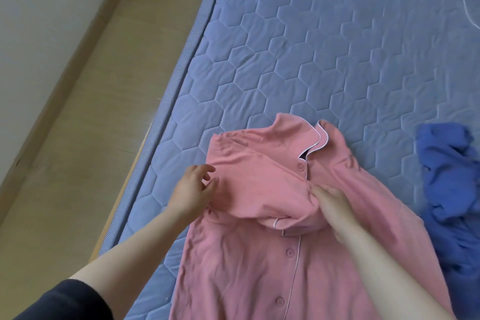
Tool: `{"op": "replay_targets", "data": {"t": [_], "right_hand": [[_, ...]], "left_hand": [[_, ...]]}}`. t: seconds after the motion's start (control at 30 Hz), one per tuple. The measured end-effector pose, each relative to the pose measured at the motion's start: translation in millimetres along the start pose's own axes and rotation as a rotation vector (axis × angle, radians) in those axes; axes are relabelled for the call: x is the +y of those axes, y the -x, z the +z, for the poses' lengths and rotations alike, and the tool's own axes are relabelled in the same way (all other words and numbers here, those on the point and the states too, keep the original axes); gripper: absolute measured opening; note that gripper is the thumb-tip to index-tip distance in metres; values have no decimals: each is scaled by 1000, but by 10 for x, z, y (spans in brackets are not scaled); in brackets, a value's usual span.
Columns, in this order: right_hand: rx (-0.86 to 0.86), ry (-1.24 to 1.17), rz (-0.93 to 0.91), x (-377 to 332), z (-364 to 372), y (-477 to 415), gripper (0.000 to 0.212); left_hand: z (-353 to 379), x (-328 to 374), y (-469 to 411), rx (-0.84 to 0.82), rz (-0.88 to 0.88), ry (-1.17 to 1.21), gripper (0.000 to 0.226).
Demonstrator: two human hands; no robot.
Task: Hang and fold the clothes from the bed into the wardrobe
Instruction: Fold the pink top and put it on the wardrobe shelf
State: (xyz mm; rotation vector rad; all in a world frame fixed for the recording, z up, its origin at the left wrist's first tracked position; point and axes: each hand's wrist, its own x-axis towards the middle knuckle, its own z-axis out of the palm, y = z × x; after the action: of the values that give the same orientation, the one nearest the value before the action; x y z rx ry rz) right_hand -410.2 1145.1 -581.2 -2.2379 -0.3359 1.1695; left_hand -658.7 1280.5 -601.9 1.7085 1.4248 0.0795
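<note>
Currently I am working a fold on a pink pyjama shirt (259, 267). It is lying front-up on the blue quilted mattress (311, 47), with its collar (320, 138) pointing away from me and its hem running out of the near edge of the view. One sleeve (254, 189) is lying across the chest, and its piped cuff (276, 223) ends close to the button placket.

My left hand (193, 192) is resting at the outer fold of that sleeve. Its fingers are loose and spread, touching the cloth without grasping it. My right hand (335, 202) is lying on the middle of the shirt with its fingertips sunk in a crease by the placket. It is blurred, so I cannot tell whether it is pinching cloth or only pressing it down.

Assessment: the sleeve fold is the step in hand, and it is not yet flat, since the cloth is bulging above the cuff. I judge the sound method to be:
- Hold the outer fold edge down with the left hand.
- Sweep the right palm flat from the placket outward to push out the ruck.
- Keep the fold line parallel to the buttons.

The shirt's other side is spreading to the right, just beside a crumpled blue garment (446, 189). I would be keeping the two apart before the next fold.
</note>
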Motion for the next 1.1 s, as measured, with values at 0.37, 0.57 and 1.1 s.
{"op": "replay_targets", "data": {"t": [0.37,0.57,1.1], "right_hand": [[10,499,11,232,-189,-25,21],[-182,-416,59,82,-306,18,18],[-162,-133,59,301,-607,31,19]], "left_hand": [[324,27,-37,-187,-58,-428,48],[331,47,-79,-176,-50,-452,57],[657,533,-604,-116,425,-831,59]]}}
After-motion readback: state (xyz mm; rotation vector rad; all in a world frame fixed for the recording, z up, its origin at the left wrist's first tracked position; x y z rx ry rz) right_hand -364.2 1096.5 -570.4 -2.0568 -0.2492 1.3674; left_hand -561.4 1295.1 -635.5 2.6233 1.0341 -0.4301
